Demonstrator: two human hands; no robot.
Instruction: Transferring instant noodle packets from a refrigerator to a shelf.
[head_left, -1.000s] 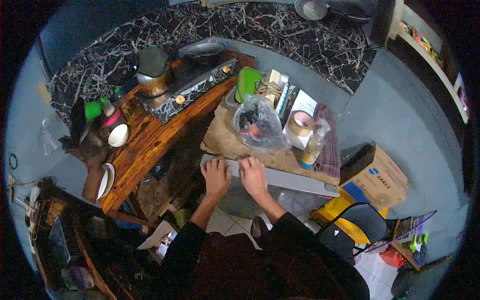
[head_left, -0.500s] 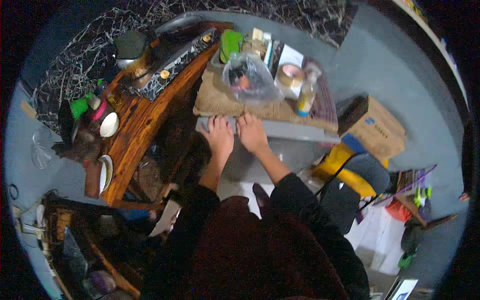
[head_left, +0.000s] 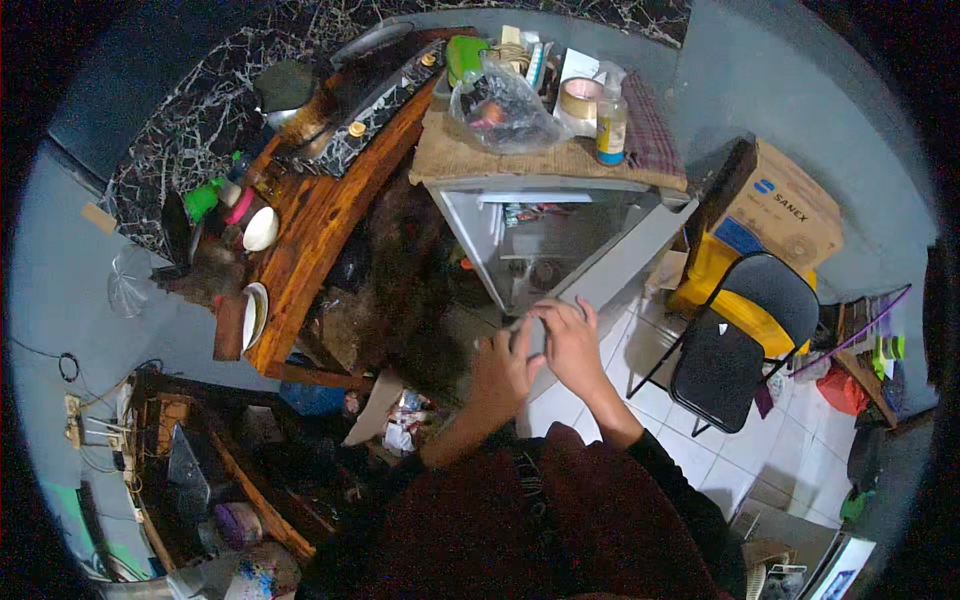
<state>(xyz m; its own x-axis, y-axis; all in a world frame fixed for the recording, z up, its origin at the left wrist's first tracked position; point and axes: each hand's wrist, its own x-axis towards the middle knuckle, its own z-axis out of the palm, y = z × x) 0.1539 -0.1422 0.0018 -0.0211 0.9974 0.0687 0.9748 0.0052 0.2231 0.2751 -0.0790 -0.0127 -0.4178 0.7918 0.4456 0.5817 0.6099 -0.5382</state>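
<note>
A small grey refrigerator (head_left: 470, 215) stands in front of me with its door (head_left: 630, 255) swung out to the right. Its lit inside shows a shelf with small packets (head_left: 535, 212). My right hand (head_left: 572, 345) has its fingers curled over the free end of the door. Just to its left is my left hand (head_left: 510, 372), its fingers apart and slightly blurred, close to the door end; whether it touches the door is hard to make out. On the brown cloth (head_left: 470, 158) atop the refrigerator lie a clear plastic bag (head_left: 510, 115), a tape roll (head_left: 582, 97) and a spray bottle (head_left: 611, 125).
A wooden counter (head_left: 320, 235) at left carries a gas stove (head_left: 345, 140) and a white bowl (head_left: 260, 229). On the right stand a black folding chair (head_left: 715, 375), a yellow container (head_left: 690, 285) and a cardboard box (head_left: 785, 205). An open carton (head_left: 375, 410) lies at lower left.
The refrigerator door, shut before, has swung open toward me and right, showing the inside. Both hands have come back from its top edge toward my body.
</note>
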